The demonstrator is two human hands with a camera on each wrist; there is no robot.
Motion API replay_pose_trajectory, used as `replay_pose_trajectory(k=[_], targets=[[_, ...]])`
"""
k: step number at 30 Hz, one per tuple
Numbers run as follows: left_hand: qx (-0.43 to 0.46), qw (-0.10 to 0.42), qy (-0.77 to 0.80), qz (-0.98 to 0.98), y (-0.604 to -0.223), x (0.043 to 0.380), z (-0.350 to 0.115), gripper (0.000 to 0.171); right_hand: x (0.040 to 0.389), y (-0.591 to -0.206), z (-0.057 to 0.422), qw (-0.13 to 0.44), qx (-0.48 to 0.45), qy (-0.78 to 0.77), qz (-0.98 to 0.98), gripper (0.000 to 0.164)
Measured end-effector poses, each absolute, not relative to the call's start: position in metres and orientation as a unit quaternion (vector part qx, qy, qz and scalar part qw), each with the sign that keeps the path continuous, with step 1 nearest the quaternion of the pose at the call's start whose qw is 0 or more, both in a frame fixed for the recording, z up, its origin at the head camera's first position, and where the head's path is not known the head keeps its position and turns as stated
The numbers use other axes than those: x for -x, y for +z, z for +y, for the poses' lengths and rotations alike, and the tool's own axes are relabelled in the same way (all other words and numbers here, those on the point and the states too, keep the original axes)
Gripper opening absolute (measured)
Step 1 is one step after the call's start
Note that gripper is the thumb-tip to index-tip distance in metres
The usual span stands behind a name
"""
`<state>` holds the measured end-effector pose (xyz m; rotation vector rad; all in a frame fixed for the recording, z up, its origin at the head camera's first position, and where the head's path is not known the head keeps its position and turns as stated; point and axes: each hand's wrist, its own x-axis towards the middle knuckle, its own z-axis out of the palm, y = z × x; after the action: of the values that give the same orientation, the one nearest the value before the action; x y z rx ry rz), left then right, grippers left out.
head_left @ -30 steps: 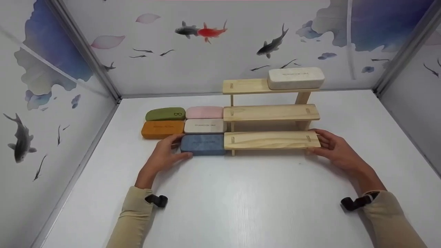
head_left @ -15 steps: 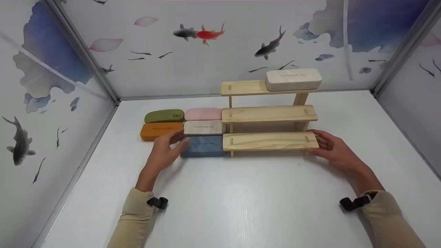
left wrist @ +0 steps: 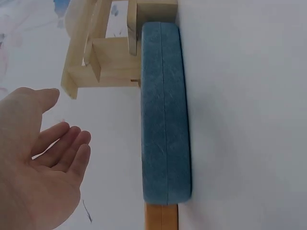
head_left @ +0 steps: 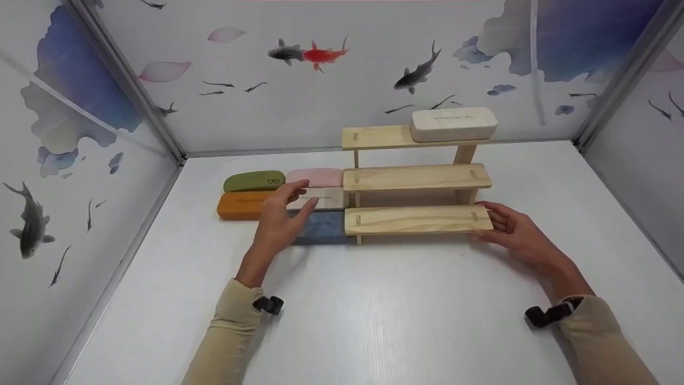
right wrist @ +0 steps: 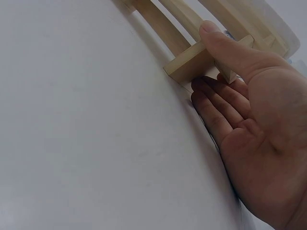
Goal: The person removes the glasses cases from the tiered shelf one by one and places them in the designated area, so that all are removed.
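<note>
My left hand [head_left: 280, 222] hovers over a group of glasses cases, fingers spread and holding nothing. Beneath it lies a blue case [head_left: 325, 229], partly covered by the hand in the head view. Behind the blue one are a white case [head_left: 332, 199] and a pink case [head_left: 315, 175]. An orange case [head_left: 240, 207] and a green case [head_left: 251, 182] adjoin them on the left. At the right end of a three-step wooden rack [head_left: 419, 220], my right hand [head_left: 521, 235] grips the lowest board, thumb at the front and fingers round behind.
A cream case [head_left: 454, 124] rests on the rack's top board, toward the right. The cases stand against the rack's left side. White panels [head_left: 368, 80] printed with fish enclose the white table [head_left: 395, 310] at the back and sides.
My left hand has let go of the blue case's left end, risen and moved right over the cases. The right hand stays on the rack.
</note>
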<state>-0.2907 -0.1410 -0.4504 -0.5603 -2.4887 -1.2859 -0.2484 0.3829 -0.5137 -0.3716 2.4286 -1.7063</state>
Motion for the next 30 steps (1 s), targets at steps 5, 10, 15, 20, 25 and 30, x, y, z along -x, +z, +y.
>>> replay_pose_trajectory(k=[5,10,15,20,25,30], targets=[[0.217,0.143,-0.436,-0.862,-0.437,0.299,-0.117,0.051,0.248,-0.513,0.382,0.074,0.120,-0.565,0.813,0.076],[0.242,0.138,-0.435,-0.856,-0.421,0.308,-0.095,0.053,0.248,-0.512,0.382,0.075,0.120,-0.567,0.811,0.076],[0.266,0.128,-0.441,-0.848,-0.407,0.319,-0.077,0.057,0.248,-0.513,0.383,0.072,0.126,-0.568,0.810,0.076],[0.284,0.125,-0.454,-0.835,-0.397,0.331,-0.060,0.060,0.248,-0.514,0.385,0.072,0.126,-0.565,0.812,0.079],[0.293,0.120,-0.468,-0.825,-0.390,0.341,-0.046,0.062,0.249,-0.514,0.385,0.075,0.120,-0.560,0.816,0.081],[0.302,0.114,-0.488,-0.811,-0.383,0.348,-0.033,0.062,0.249,-0.514,0.383,0.078,0.114,-0.565,0.814,0.082]])
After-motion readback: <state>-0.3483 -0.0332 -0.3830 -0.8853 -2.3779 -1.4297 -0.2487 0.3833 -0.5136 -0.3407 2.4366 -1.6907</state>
